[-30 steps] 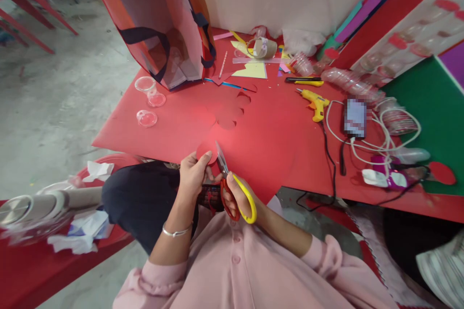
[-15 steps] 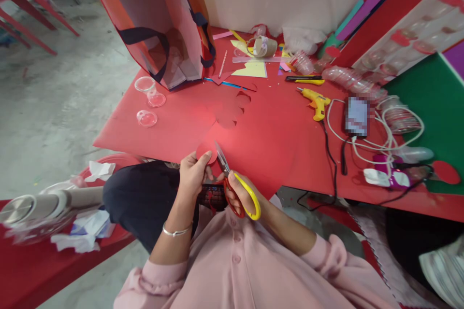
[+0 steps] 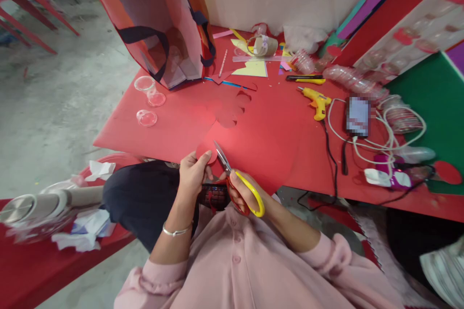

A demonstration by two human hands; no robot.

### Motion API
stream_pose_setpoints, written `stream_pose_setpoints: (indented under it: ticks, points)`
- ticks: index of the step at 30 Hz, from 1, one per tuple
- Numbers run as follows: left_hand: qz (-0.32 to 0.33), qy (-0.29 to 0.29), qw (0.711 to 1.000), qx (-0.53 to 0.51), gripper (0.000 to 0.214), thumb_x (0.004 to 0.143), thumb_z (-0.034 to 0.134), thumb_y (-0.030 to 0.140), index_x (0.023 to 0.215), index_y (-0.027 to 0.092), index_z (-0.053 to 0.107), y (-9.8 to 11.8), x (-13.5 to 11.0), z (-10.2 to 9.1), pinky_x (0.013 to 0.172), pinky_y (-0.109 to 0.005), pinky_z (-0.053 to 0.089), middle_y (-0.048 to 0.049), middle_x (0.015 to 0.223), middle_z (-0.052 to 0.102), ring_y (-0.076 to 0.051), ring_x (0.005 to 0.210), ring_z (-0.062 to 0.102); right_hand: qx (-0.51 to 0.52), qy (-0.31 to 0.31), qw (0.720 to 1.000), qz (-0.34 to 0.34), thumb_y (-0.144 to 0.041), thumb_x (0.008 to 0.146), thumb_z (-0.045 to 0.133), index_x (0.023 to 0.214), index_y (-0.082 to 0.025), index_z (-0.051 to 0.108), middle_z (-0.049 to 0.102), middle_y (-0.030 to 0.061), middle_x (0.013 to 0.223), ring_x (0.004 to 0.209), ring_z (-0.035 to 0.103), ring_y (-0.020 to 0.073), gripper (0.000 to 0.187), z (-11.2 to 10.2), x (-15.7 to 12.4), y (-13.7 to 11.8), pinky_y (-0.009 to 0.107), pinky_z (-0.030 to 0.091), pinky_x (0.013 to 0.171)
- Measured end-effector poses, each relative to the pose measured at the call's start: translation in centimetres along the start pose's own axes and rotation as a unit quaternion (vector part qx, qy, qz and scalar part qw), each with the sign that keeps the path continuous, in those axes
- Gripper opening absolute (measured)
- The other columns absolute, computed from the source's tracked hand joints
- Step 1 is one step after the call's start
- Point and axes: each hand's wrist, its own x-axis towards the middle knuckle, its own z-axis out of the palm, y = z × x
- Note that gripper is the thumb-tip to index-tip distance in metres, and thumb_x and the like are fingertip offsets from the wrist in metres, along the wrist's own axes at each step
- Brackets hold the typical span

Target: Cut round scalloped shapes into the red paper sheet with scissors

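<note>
Between the thumb and fingers of my left hand (image 3: 193,171) is a small round piece of red paper (image 3: 206,151), held near the table's front edge. My right hand (image 3: 243,192) grips a pair of scissors (image 3: 255,193) with yellow and red handles. Their metal blades point up and left, close against the right side of the paper. Whether the paper lies between the blades I cannot tell. Just beyond my hands, several dark red cut paper shapes (image 3: 228,111) rest on the red tabletop (image 3: 275,135).
A yellow glue gun (image 3: 316,101) and a box cutter (image 3: 305,79) lie to the right, near a phone (image 3: 358,116) with white cables. Clear plastic lids (image 3: 147,118) sit at the left. An open bag (image 3: 163,29) stands behind them. Steel flasks (image 3: 47,205) lie lower left.
The scissors and my right hand have shifted slightly to the right, and the handles have turned a little. My left hand and the paper have stayed almost still.
</note>
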Motion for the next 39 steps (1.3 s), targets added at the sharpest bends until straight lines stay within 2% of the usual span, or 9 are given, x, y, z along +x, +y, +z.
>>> stream_pose_setpoints:
  ticks: [6, 20, 39]
  points:
    - [-0.001, -0.002, 1.000, -0.001, 0.043, 0.079, 0.087, 0.056, 0.070, 0.022, 0.061, 0.1, 0.1, 0.0, 0.035, -0.019, 0.020, 0.0006, 0.038, 0.057, -0.008, 0.027, 0.035, -0.030, 0.003, 1.000, -0.003, -0.104, 0.095, 0.047, 0.126, -0.023, 0.065, 0.041, -0.0113, 0.060, 0.039, 0.035, 0.0101, 0.090, -0.1, -0.2, -0.4, 0.023, 0.034, 0.037]
    - [-0.002, -0.007, 1.000, -0.005, 0.042, 0.080, 0.087, 0.055, 0.072, 0.022, 0.063, -0.2, 0.2, -0.2, 0.035, -0.020, 0.020, 0.0003, 0.039, 0.058, -0.008, 0.027, 0.036, -0.048, -0.011, 0.999, 0.000, -0.103, 0.097, 0.047, 0.125, -0.022, 0.066, 0.044, -0.0113, 0.062, 0.037, 0.039, 0.0094, 0.087, -0.8, -0.1, -0.4, 0.022, 0.038, 0.034]
    - [0.002, -0.006, 1.000, 0.000, 0.043, 0.080, 0.087, 0.056, 0.070, 0.022, 0.062, 0.0, 0.0, -0.1, 0.034, -0.019, 0.020, 0.0009, 0.039, 0.057, -0.008, 0.027, 0.035, -0.078, -0.011, 0.997, -0.010, -0.103, 0.097, 0.046, 0.121, -0.022, 0.068, 0.045, -0.0094, 0.060, 0.040, 0.041, 0.0108, 0.087, -1.0, -0.2, -1.1, 0.023, 0.033, 0.038]
